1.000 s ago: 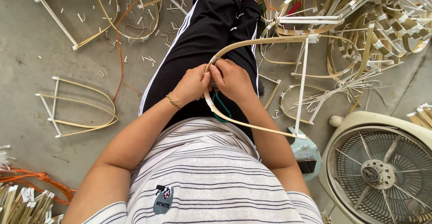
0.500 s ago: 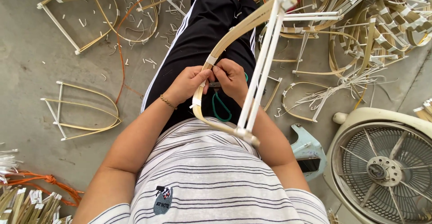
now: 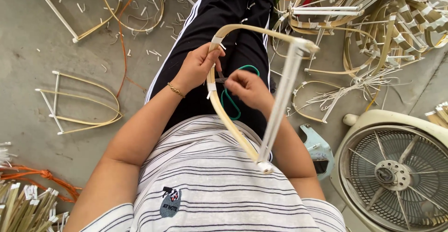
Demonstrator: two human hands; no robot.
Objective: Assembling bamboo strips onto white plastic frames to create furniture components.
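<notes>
I am seated on the floor with black trousers stretched out ahead. My left hand (image 3: 198,66) grips the curved bamboo strip of a D-shaped frame (image 3: 235,124), which has a white straight bar (image 3: 282,101) on its right side. The frame stands tilted over my lap. My right hand (image 3: 247,88) is inside the frame and holds small scissors with green loop handles (image 3: 232,103), their tip at a white tape wrap on the strip beside my left thumb.
A finished bamboo frame (image 3: 79,102) lies on the concrete at left, more frames (image 3: 100,8) at top left. A tangled heap of frames and strips (image 3: 392,31) fills the top right. A cream fan (image 3: 396,171) lies at right, bamboo sticks (image 3: 23,208) bottom left.
The frame has been turned and swung upright over my lap, its white bar now nearer my body. My right hand has drawn back a little from my left.
</notes>
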